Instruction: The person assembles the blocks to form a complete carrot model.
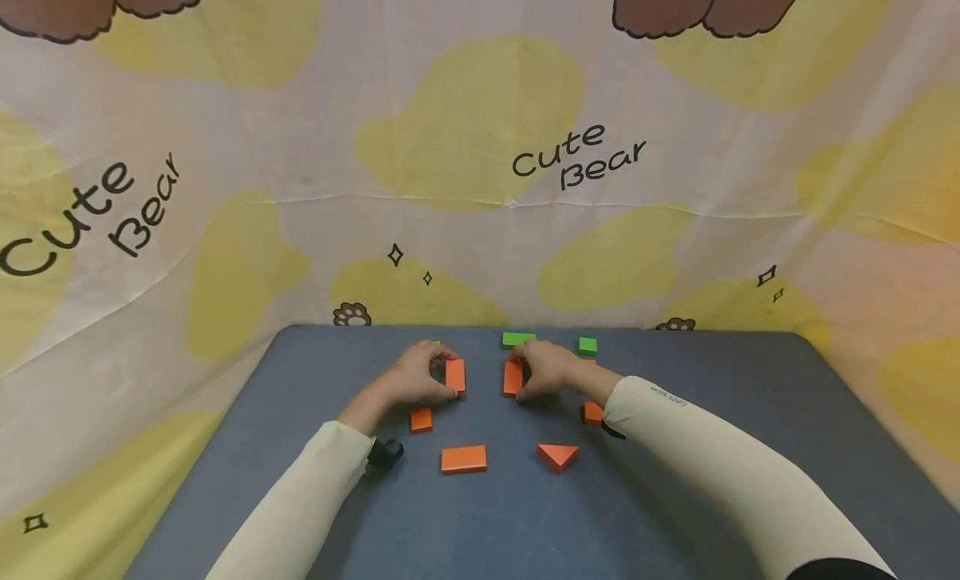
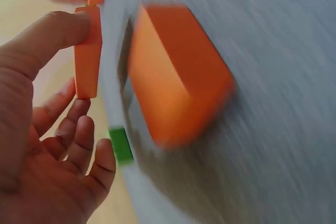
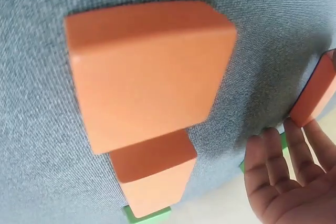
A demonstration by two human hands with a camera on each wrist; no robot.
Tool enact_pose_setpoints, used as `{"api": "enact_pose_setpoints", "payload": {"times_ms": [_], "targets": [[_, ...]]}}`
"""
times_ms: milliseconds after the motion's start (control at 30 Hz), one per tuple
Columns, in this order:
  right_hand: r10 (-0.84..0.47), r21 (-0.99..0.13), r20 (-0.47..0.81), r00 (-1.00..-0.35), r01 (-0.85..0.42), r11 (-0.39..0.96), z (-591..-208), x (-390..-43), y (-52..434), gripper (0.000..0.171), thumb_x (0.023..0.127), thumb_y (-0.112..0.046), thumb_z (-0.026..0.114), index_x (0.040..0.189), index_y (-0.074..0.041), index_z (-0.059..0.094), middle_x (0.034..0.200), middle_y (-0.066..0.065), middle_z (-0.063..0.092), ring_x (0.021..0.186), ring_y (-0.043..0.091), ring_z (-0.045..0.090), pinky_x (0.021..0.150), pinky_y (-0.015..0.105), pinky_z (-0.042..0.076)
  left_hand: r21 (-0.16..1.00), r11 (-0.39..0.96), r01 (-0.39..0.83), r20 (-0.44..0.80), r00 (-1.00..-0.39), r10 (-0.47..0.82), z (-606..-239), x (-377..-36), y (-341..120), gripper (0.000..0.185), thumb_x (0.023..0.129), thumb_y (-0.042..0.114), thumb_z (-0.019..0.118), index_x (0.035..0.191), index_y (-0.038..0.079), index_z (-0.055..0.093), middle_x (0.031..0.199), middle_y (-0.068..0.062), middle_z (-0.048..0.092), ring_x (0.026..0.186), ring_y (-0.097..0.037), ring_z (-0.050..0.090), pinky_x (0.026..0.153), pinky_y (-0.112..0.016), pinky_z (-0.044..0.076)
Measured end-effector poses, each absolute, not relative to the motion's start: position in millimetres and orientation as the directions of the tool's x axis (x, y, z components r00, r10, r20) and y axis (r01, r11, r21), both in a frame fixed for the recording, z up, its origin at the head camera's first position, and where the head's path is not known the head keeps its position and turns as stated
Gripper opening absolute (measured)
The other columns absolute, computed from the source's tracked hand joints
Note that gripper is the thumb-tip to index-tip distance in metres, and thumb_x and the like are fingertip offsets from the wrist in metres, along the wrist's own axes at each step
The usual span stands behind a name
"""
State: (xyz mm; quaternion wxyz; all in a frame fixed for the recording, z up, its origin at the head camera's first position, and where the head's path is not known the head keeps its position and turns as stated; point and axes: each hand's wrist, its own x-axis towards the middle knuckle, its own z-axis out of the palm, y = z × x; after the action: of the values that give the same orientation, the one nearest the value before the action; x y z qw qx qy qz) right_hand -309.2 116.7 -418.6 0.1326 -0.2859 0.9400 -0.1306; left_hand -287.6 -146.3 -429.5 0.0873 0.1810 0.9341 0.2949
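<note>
In the head view, my left hand pinches an orange rectangular block by its near and far ends. The left wrist view shows the thumb on one end of that block and the fingertips at the other. Across a narrow gap, my right hand pinches a second orange block, partly covered by the fingers. Its edge shows beside the fingertips in the right wrist view. Whether either block touches the table cannot be told.
On the dark grey table, an orange rectangle and an orange triangle lie nearest. A small orange block sits by the left wrist, another beside the right forearm. Green blocks line the far edge, before a printed cloth.
</note>
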Motion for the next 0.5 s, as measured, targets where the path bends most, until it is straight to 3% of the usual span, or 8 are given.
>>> {"api": "enact_pose_setpoints", "payload": {"times_ms": [500], "targets": [[-0.573,-0.384,-0.153,-0.805,-0.486,0.785,-422.3,-308.4,109.9,0.057,0.071,-0.025,0.085,0.121,-0.009,0.064,0.111,0.004,0.065,0.099,0.018,0.059,0.090,0.038,0.050,0.595,0.743,0.307,-0.099,-0.889,0.447,-433.8,-296.8,-104.0,0.050,0.074,0.024,0.083,0.119,0.013,0.064,0.121,-0.008,0.057,0.111,-0.024,0.053,0.097,-0.043,0.045]]}}
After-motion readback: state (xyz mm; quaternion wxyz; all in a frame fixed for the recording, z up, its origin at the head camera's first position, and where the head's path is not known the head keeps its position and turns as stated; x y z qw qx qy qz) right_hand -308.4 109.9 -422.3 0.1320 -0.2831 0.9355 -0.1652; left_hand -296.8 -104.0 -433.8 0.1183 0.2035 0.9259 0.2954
